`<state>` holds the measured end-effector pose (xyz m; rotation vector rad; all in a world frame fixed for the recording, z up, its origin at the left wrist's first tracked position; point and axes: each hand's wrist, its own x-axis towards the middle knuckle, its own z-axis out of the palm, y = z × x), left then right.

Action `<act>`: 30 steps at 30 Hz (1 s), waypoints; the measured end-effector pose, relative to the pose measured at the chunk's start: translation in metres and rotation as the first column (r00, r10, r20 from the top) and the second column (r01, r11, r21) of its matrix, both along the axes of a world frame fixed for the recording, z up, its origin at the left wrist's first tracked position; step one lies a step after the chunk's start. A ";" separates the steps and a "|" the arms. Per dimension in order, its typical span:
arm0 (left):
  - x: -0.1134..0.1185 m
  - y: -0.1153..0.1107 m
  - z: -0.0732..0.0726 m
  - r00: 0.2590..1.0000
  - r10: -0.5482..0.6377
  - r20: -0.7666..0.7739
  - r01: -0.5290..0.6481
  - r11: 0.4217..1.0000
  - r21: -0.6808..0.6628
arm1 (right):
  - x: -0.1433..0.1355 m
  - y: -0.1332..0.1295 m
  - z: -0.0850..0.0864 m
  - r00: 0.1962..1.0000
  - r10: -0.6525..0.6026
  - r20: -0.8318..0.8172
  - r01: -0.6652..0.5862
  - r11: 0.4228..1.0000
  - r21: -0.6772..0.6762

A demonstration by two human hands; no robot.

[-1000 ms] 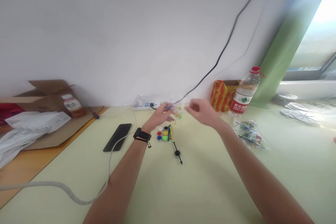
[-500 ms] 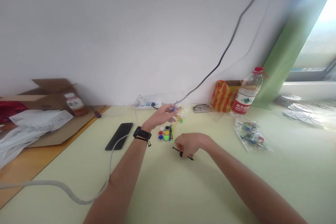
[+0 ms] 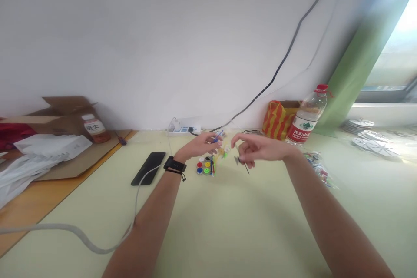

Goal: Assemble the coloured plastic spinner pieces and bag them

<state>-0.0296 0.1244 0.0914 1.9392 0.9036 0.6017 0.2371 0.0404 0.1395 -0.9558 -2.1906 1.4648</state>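
Note:
My left hand (image 3: pixel 202 145), wearing a black watch, is closed on a small blue plastic piece (image 3: pixel 216 140) above the back of the table. To its right, my right hand (image 3: pixel 259 147) is raised off the tabletop and grips a thin black rod (image 3: pixel 247 169) with a round black piece (image 3: pixel 238 160) on it; the index finger stretches toward the left hand. Below the left hand lie several small coloured wheels (image 3: pixel 200 170) and a bundle of thin coloured sticks (image 3: pixel 213 167). Yellow and green small parts (image 3: pixel 224 153) sit between the hands, partly blurred.
A black phone (image 3: pixel 148 168) and a white cable (image 3: pixel 138 195) lie to the left. A power strip (image 3: pixel 184 129) is against the wall. At right stand a striped bag (image 3: pixel 276 120) and a large water bottle (image 3: pixel 306 117). A bag of parts (image 3: pixel 319 169) is partly behind my right forearm.
My right hand has lifted the black rod and round piece from the tabletop, moving up and right. My left hand stays near its place with the blue piece.

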 end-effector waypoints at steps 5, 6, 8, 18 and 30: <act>0.000 -0.002 0.001 0.999 -0.033 -0.031 0.032 0.999 -0.012 | 0.019 0.008 0.003 0.799 -0.484 -0.357 0.549 0.829 0.105; 0.001 -0.002 0.001 0.999 -0.038 -0.029 0.038 0.999 -0.011 | 0.021 0.012 0.001 0.743 -0.538 -0.399 0.620 0.777 0.106; 0.002 -0.004 0.002 0.998 -0.053 -0.025 0.053 0.999 -0.012 | 0.023 0.020 -0.005 0.653 -0.606 -0.454 0.716 0.690 0.107; 0.007 -0.011 0.011 0.994 -0.112 0.014 0.111 0.992 0.054 | -0.003 0.030 -0.021 0.528 -0.689 -0.496 0.838 0.516 0.175; 0.012 -0.012 0.010 0.987 -0.152 0.058 0.145 0.984 0.107 | -0.030 0.012 -0.013 0.690 -0.713 -0.127 0.684 0.584 0.437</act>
